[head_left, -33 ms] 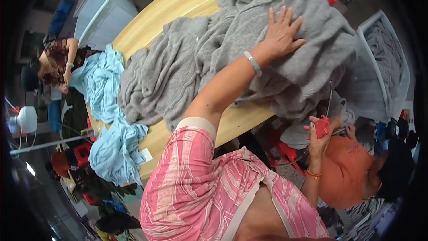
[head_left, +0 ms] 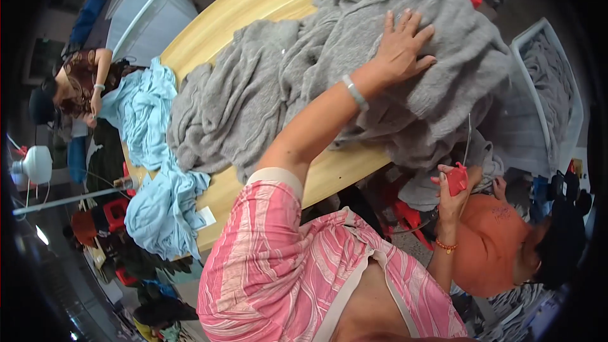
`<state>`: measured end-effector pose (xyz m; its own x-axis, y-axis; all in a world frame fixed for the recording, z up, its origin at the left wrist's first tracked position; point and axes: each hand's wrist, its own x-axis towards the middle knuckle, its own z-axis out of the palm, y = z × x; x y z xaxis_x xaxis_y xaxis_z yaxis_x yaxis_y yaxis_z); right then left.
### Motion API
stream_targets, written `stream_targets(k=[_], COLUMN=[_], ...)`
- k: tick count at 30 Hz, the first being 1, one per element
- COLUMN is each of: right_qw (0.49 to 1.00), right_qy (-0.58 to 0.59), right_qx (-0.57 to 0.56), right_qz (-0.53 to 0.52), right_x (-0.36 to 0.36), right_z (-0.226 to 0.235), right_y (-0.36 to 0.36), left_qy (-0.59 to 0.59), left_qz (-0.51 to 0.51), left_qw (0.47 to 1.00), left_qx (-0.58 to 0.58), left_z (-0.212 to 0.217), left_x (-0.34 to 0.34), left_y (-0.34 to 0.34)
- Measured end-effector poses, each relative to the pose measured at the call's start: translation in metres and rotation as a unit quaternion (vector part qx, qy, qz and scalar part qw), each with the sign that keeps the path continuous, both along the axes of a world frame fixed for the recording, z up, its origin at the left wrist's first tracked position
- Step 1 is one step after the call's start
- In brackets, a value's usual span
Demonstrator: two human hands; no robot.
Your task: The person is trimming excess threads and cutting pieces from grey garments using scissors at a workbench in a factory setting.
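Note:
My left hand (head_left: 405, 47) lies flat and open on a large heap of grey knitted fabric (head_left: 253, 88), fingers spread. A pale bangle (head_left: 355, 93) rings that wrist. The heap covers much of the wooden table (head_left: 342, 171) and hangs over its near right edge. Low at the right, my right hand (head_left: 451, 202), with an orange bead bracelet, is closed around a red-handled tool (head_left: 457, 179). A thin curved metal rod (head_left: 469, 136) rises beside the handle; how they join is unclear. Light blue fabric (head_left: 149, 114) is piled at the table's left end.
A co-worker in orange (head_left: 491, 247) is close at my right. Another person (head_left: 82, 82) handles the blue fabric at far left. A pale bin (head_left: 516, 123) of grey fabric stands at the right; another pale bin (head_left: 149, 16) is beyond the table at upper left.

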<state>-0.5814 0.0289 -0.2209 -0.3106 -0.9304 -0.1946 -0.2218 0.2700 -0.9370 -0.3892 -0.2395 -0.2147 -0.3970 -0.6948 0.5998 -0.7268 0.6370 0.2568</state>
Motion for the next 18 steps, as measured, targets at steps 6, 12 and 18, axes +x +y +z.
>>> stream_targets(k=[6,12,18], right_qw=[0.984,0.953,0.909], right_qy=[-0.009,-0.01,0.124], right_qx=[-0.075,-0.025,0.0], right_qz=[0.163,0.302,0.398], right_x=[0.04,0.128,0.204], right_z=[-0.008,-0.002,-0.005], right_y=[-0.013,-0.012,-0.001], left_qy=[0.142,-0.087,0.023], left_qz=[0.118,0.367,0.234], left_qw=[0.983,0.866,0.931], left_qx=[0.018,0.329,0.279], left_z=[-0.038,-0.147,-0.174], left_x=[0.167,0.334,0.401], left_y=[0.079,0.201,0.261])
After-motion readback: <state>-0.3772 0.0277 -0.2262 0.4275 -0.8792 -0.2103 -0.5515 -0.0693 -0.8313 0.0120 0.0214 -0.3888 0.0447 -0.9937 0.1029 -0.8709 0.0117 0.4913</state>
